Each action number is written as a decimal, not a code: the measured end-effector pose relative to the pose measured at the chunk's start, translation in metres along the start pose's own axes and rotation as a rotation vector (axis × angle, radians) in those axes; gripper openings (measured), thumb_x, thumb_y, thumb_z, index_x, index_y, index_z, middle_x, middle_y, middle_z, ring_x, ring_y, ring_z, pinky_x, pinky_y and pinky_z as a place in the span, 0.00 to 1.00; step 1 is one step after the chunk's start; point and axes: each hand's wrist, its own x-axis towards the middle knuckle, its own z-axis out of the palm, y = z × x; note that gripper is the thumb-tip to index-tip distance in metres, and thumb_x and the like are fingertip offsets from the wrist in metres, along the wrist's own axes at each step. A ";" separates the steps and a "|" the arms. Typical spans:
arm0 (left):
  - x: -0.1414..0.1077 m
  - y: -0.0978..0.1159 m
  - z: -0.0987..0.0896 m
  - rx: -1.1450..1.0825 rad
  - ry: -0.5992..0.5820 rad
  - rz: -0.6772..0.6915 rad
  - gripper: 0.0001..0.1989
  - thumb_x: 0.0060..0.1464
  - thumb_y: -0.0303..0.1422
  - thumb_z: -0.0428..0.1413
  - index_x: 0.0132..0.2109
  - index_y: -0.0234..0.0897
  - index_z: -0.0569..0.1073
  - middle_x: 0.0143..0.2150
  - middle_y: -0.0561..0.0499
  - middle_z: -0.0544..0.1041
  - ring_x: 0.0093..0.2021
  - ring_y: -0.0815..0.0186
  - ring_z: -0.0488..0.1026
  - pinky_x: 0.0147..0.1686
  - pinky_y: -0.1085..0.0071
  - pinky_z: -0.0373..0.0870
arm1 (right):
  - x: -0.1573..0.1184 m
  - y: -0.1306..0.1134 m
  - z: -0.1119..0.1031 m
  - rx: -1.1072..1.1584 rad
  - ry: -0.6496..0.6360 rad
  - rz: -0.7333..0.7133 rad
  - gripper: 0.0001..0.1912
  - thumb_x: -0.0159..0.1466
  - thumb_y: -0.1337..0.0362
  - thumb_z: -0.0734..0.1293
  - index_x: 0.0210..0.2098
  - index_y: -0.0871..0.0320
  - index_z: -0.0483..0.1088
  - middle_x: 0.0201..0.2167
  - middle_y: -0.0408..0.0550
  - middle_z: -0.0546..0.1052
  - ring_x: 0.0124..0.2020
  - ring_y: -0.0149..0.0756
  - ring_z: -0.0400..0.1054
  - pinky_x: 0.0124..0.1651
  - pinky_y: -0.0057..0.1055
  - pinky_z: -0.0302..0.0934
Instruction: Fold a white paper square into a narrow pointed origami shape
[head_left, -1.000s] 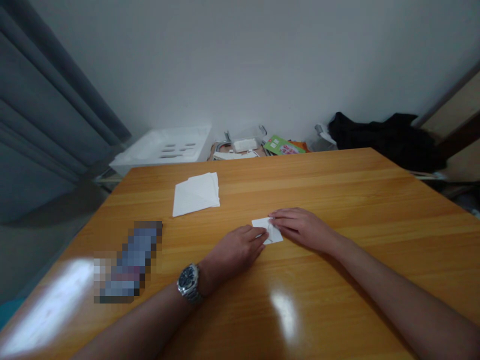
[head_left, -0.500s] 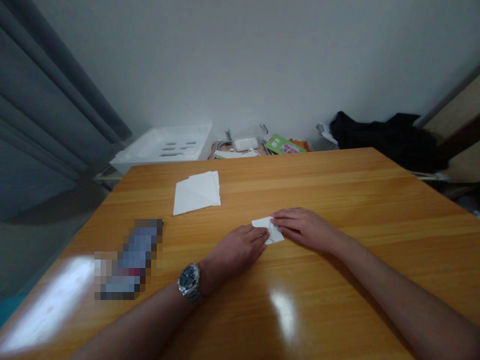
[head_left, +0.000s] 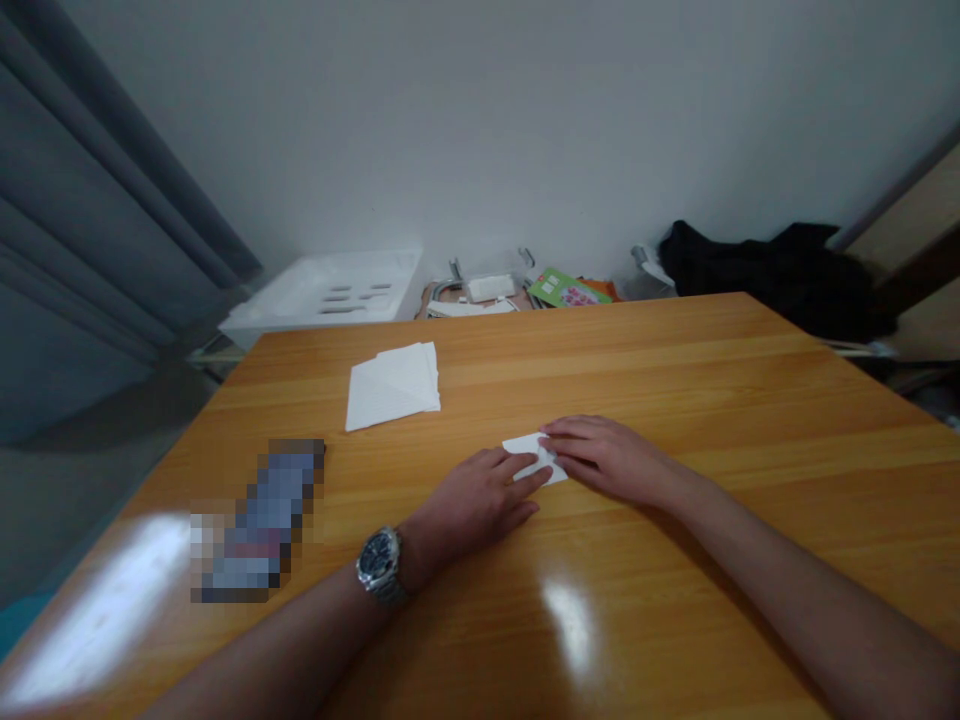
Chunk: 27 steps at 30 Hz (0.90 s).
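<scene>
Left hand has its fingers moderately spread, fingertips down on a small folded white paper just right of frame centre, below mid-height; looks like pressing, no grip visible. Right hand lies over the paper's right side, fingers close together, tips on its upper right edge; can't tell if anything is pinched. Handling, my read: very light, thin, bends easily, stiffer where layers double up. Should crease or tear if dragged hard, and could skate on the glossy wooden table. Best hold: pin flat near the middle, take the outer edges or corners with fingertips, don't squeeze. Vs half a second ago: left fingers have fanned out, one now reaching farther over the lower right of the paper, hiding more of it. Right hand about the same. Loose white sheets, left of centre, unmoved.
</scene>
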 end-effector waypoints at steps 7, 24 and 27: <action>0.001 -0.002 0.001 -0.008 -0.007 0.016 0.20 0.68 0.38 0.49 0.63 0.37 0.68 0.63 0.46 0.71 0.56 0.54 0.69 0.57 0.56 0.69 | -0.001 0.002 0.000 -0.006 -0.013 -0.002 0.17 0.71 0.63 0.63 0.57 0.53 0.74 0.57 0.54 0.76 0.57 0.45 0.70 0.59 0.47 0.65; 0.001 0.004 0.004 0.013 -0.001 -0.047 0.20 0.67 0.35 0.51 0.62 0.34 0.67 0.59 0.43 0.73 0.53 0.55 0.70 0.56 0.57 0.71 | 0.001 0.003 0.000 0.002 -0.044 0.024 0.19 0.72 0.60 0.61 0.60 0.52 0.70 0.59 0.52 0.74 0.60 0.44 0.67 0.63 0.48 0.62; 0.001 0.006 0.004 0.016 -0.004 -0.068 0.21 0.67 0.35 0.51 0.63 0.34 0.66 0.59 0.44 0.73 0.53 0.55 0.71 0.56 0.56 0.71 | 0.001 0.002 0.000 -0.014 -0.045 0.034 0.19 0.73 0.59 0.61 0.61 0.52 0.70 0.61 0.53 0.73 0.61 0.46 0.66 0.63 0.48 0.61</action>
